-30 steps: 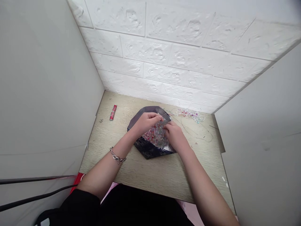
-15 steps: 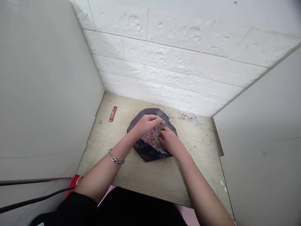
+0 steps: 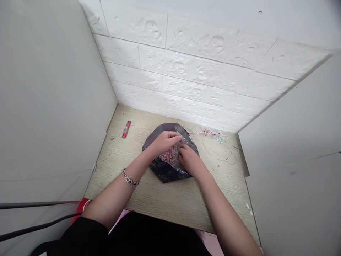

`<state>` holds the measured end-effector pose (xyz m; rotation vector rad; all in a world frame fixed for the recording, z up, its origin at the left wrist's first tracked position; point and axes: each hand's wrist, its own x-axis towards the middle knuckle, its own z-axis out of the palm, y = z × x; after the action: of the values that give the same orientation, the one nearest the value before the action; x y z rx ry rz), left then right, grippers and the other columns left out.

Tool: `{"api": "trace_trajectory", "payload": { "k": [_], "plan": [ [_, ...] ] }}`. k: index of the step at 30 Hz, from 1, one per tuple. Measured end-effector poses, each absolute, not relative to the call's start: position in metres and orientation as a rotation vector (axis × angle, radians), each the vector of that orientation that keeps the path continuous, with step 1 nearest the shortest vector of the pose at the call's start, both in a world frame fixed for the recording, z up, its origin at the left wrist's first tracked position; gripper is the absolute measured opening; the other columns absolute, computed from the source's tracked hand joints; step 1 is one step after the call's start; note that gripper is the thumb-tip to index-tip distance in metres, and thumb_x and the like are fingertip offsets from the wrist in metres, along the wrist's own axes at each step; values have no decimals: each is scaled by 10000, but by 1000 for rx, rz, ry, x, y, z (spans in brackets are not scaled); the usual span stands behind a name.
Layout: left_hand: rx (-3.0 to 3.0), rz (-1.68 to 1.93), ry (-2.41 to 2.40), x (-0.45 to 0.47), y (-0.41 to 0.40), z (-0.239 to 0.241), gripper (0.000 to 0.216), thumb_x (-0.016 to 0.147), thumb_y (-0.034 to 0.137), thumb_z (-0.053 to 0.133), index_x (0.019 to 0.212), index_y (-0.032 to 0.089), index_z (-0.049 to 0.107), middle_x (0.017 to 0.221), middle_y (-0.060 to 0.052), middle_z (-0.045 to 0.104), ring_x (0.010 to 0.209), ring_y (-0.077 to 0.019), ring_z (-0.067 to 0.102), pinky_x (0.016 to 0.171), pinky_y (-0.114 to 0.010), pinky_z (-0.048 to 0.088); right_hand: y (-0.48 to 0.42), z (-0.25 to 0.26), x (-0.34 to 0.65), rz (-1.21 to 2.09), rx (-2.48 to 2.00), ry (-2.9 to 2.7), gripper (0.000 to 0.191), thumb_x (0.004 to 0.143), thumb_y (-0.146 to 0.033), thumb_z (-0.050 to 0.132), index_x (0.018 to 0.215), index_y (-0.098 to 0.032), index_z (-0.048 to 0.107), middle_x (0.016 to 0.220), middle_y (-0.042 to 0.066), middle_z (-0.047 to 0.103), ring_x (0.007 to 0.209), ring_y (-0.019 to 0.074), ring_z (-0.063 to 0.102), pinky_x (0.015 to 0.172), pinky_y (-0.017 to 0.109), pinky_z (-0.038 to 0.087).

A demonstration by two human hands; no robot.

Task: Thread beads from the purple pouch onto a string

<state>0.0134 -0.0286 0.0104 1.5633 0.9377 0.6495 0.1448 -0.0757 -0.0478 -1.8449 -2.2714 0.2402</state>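
Note:
A dark, faceted tray (image 3: 162, 170) sits in the middle of the small wooden desk (image 3: 170, 199), filled with tiny pink, red and clear beads (image 3: 170, 156). My left hand (image 3: 163, 141) hovers over the tray's far side, fingers pinched together on something thin, perhaps a wire, too small to name. A chain bracelet (image 3: 130, 179) circles that wrist. My right hand (image 3: 188, 160) rests curled among the beads, fingertips pressed together close to the left hand's pinch. Whatever it holds is hidden.
A small red tube (image 3: 126, 128) lies at the desk's far left. A strand of strung beads (image 3: 211, 133) and loose thin wire (image 3: 226, 158) lie at the far right. White panels wall the desk left and right, a white brick-pattern wall behind.
My right hand has slid left across the beads, closer to the left hand's pinch. The left hand has barely moved. The view has shifted slightly.

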Motion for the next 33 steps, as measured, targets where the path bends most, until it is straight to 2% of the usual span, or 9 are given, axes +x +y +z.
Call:
{"api": "trace_trajectory", "payload": {
  "k": [7,14,24,28,33],
  "plan": [
    [1584,664,924,12,-27,9,199,708,296,440,657,137,548,457,57,356,400,-40,308,396,-198,220,-76,-48,151,235,-1749,-2194,174,789,-113,332,819,-133,503,950,89,498,914,139,489,830,250,374],
    [1603,670,910,12,-26,6,201,714,293,436,665,132,547,478,54,372,404,-34,321,388,-189,221,-76,-49,148,309,-1720,-2245,154,771,-139,386,782,-147,539,1042,88,486,988,159,469,858,267,360],
    [1615,663,945,13,-29,9,188,711,264,436,664,129,558,453,59,353,384,-31,285,386,-196,208,-74,-53,143,322,-1686,-2233,167,770,-127,350,769,-145,516,1026,108,497,962,176,467,854,302,350],
    [1637,670,940,13,-28,7,199,712,276,436,661,131,562,486,50,399,394,-29,275,394,-195,212,-73,-46,143,361,-1513,-1944,149,793,-146,307,827,-170,451,979,88,488,921,164,457,807,316,367],
    [1679,675,940,12,-27,7,212,705,296,445,666,137,580,509,44,422,412,-33,295,408,-192,232,-72,-38,148,574,-1376,-1444,141,822,-301,308,802,-205,409,908,45,505,846,157,494,753,332,388]
  ]
}}
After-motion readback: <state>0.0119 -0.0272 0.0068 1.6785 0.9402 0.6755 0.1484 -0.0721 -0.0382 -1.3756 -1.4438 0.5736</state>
